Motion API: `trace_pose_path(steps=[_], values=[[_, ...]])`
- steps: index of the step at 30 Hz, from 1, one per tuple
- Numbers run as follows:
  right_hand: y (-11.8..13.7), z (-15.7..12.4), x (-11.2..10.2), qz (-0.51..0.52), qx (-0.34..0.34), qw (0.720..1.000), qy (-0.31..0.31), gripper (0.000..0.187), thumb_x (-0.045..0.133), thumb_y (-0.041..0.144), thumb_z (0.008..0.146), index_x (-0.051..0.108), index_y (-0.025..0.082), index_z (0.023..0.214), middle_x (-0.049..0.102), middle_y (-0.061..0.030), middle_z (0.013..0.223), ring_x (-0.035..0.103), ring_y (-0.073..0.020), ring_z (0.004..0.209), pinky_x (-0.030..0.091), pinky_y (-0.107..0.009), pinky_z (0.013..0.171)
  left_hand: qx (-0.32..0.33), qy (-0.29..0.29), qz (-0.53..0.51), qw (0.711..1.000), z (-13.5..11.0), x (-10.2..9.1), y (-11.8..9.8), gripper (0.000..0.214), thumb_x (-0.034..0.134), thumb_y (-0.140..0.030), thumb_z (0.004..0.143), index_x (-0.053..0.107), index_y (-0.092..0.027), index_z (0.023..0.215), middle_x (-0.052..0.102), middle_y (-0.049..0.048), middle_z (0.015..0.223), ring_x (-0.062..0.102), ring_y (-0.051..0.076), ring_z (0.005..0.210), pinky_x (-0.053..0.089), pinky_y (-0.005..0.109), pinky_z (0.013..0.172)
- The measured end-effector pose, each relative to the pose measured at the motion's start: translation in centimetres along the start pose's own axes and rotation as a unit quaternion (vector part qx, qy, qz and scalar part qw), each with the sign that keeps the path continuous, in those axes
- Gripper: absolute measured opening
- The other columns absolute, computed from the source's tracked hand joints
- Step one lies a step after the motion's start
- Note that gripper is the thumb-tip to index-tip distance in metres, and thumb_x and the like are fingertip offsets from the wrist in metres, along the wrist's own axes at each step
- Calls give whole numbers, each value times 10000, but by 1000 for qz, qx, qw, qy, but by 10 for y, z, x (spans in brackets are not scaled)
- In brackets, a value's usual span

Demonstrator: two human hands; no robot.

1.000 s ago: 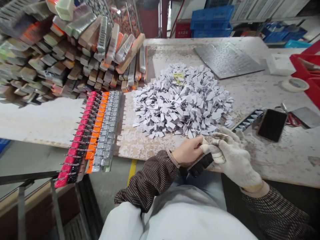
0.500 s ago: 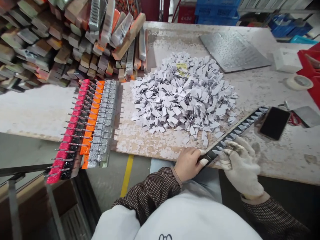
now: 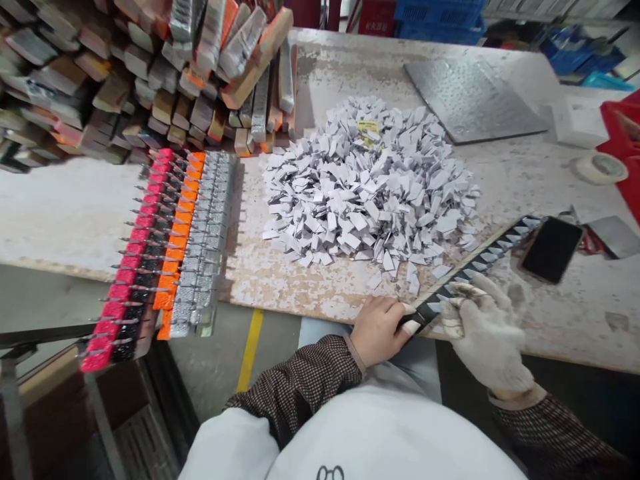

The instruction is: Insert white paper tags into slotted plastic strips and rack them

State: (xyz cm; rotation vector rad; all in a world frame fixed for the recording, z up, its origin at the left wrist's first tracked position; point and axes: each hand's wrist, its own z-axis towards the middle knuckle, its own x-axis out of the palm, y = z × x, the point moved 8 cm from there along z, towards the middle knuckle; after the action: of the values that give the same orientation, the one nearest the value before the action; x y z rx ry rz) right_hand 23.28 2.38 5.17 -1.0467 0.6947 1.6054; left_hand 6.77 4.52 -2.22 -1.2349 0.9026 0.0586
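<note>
My left hand [image 3: 383, 330], with white coverings on the thumb and a fingertip, is closed around the near end of a long dark strip [image 3: 473, 269]. Small pointed white pieces stand in a row along the strip, which slants away to the right across the table's front edge. My right hand [image 3: 487, 333] wears a white glove with darkened fingertips. Its fingers are curled in beside the strip, close to the nearest white pieces; what they pinch, if anything, is hidden. Beyond the strip spreads a big heap of loose white pieces [image 3: 360, 193], with a yellow label [image 3: 369, 130] on it.
A phone [image 3: 551, 249] lies by the strip's far end, near a tape roll [image 3: 600, 167] and a metal sheet [image 3: 475, 100]. Left stand pink [image 3: 133, 267], orange [image 3: 181, 230] and silver [image 3: 203, 247] bars with spikes, below stacked bars [image 3: 125, 87].
The whole view has shifted slightly. Both hands stay at the strip's near end, with the right fingers little changed.
</note>
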Motion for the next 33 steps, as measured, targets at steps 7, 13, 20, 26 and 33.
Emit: trace_pose_path(steps=[7, 13, 20, 26, 33], values=[[7, 0, 6, -20, -4, 1000, 21, 129, 738, 259, 990, 649, 223, 904, 811, -132, 1234, 654, -391, 1430, 354, -744, 1328, 4, -4, 2, 1000, -1, 2, -1, 281, 650, -436, 1116, 745, -209, 1252, 786, 97, 1137, 713, 287, 1090, 526, 442, 1009], [9, 4, 24, -4, -26, 999, 20, 161, 733, 247, 988, 626, 244, 869, 801, -124, 1259, 645, -384, 1438, 342, -744, 1330, 3, -2, 13, 1000, -1, 2, -1, 264, 666, -433, 1104, 749, -214, 1227, 784, 90, 1116, 716, 286, 1074, 526, 442, 997], [-4, -16, 17, 37, -4, 998, -60, 168, 817, 276, 943, 654, 251, 911, 814, -92, 1257, 638, -400, 1464, 406, -718, 1307, -13, -26, 12, 1000, -3, 4, 0, 146, 668, -357, 1086, 732, -232, 1128, 791, 76, 1094, 721, 271, 1061, 524, 436, 994], [-3, -18, 24, 37, -14, 998, -53, 188, 797, 293, 969, 627, 247, 902, 810, -100, 1258, 626, -418, 1467, 380, -764, 1297, -21, -21, 25, 999, 0, 4, -2, 132, 682, -327, 1052, 725, -219, 1114, 792, 81, 1101, 727, 284, 1072, 534, 449, 1006], [-1, -3, 17, 11, -40, 998, -40, 219, 800, 358, 966, 679, 234, 832, 797, -128, 1270, 642, -418, 1425, 351, -754, 1306, -11, 8, 49, 999, 5, -2, -4, 163, 693, -369, 1077, 724, -212, 1104, 803, 82, 1089, 749, 276, 1047, 558, 425, 990]])
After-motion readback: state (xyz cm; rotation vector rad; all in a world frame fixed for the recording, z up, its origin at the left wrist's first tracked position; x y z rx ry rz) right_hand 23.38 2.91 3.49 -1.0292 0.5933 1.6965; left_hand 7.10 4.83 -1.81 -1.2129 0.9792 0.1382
